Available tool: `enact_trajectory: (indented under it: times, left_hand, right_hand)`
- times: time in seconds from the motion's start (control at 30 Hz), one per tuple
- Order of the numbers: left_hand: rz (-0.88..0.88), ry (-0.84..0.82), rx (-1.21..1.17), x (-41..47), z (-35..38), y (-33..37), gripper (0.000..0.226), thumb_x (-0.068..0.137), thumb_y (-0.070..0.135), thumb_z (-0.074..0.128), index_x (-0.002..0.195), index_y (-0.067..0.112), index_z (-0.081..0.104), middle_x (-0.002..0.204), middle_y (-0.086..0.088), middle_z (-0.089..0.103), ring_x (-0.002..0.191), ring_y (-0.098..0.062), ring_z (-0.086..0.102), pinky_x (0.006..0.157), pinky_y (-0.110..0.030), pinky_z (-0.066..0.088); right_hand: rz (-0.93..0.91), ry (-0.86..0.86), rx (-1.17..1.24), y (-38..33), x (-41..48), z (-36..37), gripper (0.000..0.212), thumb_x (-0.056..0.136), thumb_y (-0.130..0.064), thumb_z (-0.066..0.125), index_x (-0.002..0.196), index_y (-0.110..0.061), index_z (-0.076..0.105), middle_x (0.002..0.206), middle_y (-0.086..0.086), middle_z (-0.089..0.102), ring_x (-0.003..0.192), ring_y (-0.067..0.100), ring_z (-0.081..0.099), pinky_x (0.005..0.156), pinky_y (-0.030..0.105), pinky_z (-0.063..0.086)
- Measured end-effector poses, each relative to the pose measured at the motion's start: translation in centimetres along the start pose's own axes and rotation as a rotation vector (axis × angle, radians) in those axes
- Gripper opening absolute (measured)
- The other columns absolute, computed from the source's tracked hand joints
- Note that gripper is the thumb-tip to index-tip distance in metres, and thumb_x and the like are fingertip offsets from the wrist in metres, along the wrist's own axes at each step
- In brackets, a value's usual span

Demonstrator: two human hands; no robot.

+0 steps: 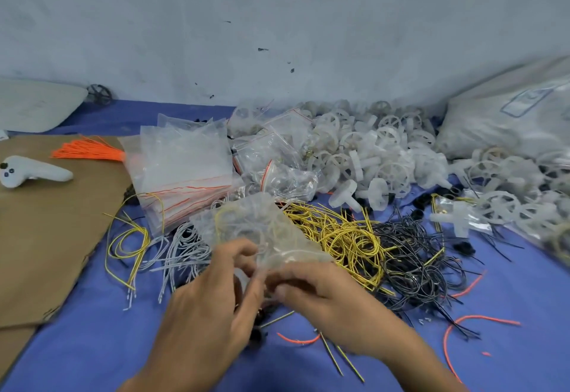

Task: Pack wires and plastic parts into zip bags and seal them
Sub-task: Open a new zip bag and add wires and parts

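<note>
A clear zip bag (262,231) with yellow and white wires inside is held over the blue cloth at centre. My left hand (216,293) and my right hand (324,296) both pinch its near edge, fingers curled close together. Behind the bag lie a heap of yellow wires (342,234), black wires (413,253) and grey-white wires (182,249). A stack of empty zip bags with red seals (182,169) lies at centre left. White plastic wheel parts (379,157) are piled at the back right.
Brown cardboard (46,231) covers the left, with a white controller (27,172) and an orange wire bundle (89,151) on it. A large grey sack (509,114) sits at the far right. Loose orange wires (462,323) lie on the blue cloth (92,345).
</note>
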State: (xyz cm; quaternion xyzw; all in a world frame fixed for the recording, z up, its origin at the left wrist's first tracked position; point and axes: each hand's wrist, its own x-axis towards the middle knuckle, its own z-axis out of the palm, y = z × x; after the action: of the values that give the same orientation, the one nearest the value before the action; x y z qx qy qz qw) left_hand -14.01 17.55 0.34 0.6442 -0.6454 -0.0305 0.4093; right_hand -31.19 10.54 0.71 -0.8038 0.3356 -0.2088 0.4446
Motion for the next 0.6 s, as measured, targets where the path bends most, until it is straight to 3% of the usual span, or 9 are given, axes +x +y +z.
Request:
enact_trajectory:
  times: [0.07,0.1,0.2,0.27,0.3,0.37,0.47,0.53,0.6]
  left_hand:
    - [-0.012,0.052,0.011,-0.2,0.0,-0.1,0.034,0.082,0.050,0.063,0.101,0.051,0.035,0.085,0.028,0.061,0.064,-0.002,0.058,0.048,-0.025,0.044]
    - [-0.004,0.074,0.023,-0.1,-0.1,-0.1,0.031,0.084,0.051,0.063,0.098,0.052,0.036,0.081,0.024,0.062,0.060,-0.004,0.057,0.047,-0.027,0.045]
    - [0.105,0.124,0.084,0.3,-0.3,0.0,0.018,0.088,0.044,0.060,0.095,0.043,0.044,0.072,0.016,0.060,0.063,-0.009,0.054,0.048,-0.024,0.043]
    - [0.207,0.131,0.115,0.3,-0.4,0.1,0.008,0.088,0.037,0.055,0.096,0.034,0.053,0.082,0.014,0.058,0.067,-0.013,0.049,0.052,-0.024,0.040]
    - [0.244,0.129,0.125,0.3,-0.5,0.0,0.009,0.090,0.033,0.054,0.098,0.033,0.056,0.088,0.013,0.059,0.068,-0.014,0.049,0.054,-0.025,0.040]
    - [0.298,0.104,0.116,0.1,-0.7,-0.2,0.015,0.091,0.027,0.052,0.104,0.034,0.058,0.101,0.018,0.066,0.068,-0.008,0.054,0.053,-0.019,0.042]
    - [0.328,0.016,0.074,-0.3,-1.0,0.0,0.025,0.091,0.018,0.045,0.104,0.035,0.057,0.120,0.015,0.066,0.081,-0.005,0.066,0.057,-0.025,0.053]
    - [0.351,-0.015,0.162,-0.7,-0.8,0.5,0.028,0.085,0.013,0.041,0.096,0.033,0.058,0.121,0.014,0.066,0.079,-0.005,0.067,0.049,-0.020,0.047]
    - [0.347,-0.067,0.210,-1.1,-0.5,1.0,0.033,0.080,0.011,0.040,0.084,0.033,0.064,0.118,0.013,0.067,0.074,-0.008,0.067,0.046,-0.017,0.044]
  right_hand:
    - [0.100,0.005,0.137,1.4,-2.6,-2.6,0.008,0.092,-0.025,0.065,0.092,-0.023,0.073,0.073,-0.011,0.063,0.064,0.005,0.050,0.060,0.022,0.040]
    - [0.122,0.038,0.128,2.3,-3.7,-3.7,0.013,0.090,-0.033,0.068,0.088,-0.021,0.073,0.067,-0.008,0.058,0.060,0.007,0.046,0.056,0.024,0.036]
    - [0.189,0.240,0.000,4.1,-5.0,-7.2,0.039,0.086,-0.052,0.066,0.071,-0.016,0.064,0.055,-0.006,0.046,0.053,0.010,0.037,0.052,0.028,0.029]
    - [0.234,0.372,-0.224,5.7,-4.9,-9.3,0.040,0.086,-0.057,0.058,0.066,-0.023,0.061,0.052,-0.010,0.046,0.049,0.006,0.039,0.051,0.025,0.031]
    - [0.258,0.396,-0.341,6.5,-4.5,-10.3,0.035,0.087,-0.057,0.055,0.069,-0.028,0.061,0.056,-0.013,0.052,0.053,0.004,0.046,0.052,0.024,0.036]
    - [0.309,0.380,-0.480,7.8,-3.0,-11.9,0.016,0.092,-0.051,0.055,0.095,-0.038,0.063,0.089,-0.019,0.063,0.081,0.006,0.060,0.071,0.027,0.048]
    - [0.367,0.347,-0.485,10.0,1.0,-13.5,0.040,0.095,-0.044,0.056,0.134,-0.038,0.049,0.138,0.001,0.045,0.118,0.023,0.052,0.097,0.039,0.044]
    - [0.415,0.395,-0.463,11.2,4.5,-14.0,0.050,0.094,-0.044,0.057,0.141,-0.036,0.043,0.150,0.010,0.032,0.136,0.031,0.036,0.106,0.044,0.037]
    - [0.495,0.418,-0.391,12.2,7.5,-14.1,0.057,0.092,-0.048,0.057,0.144,-0.033,0.041,0.154,0.014,0.025,0.139,0.034,0.031,0.109,0.048,0.037]
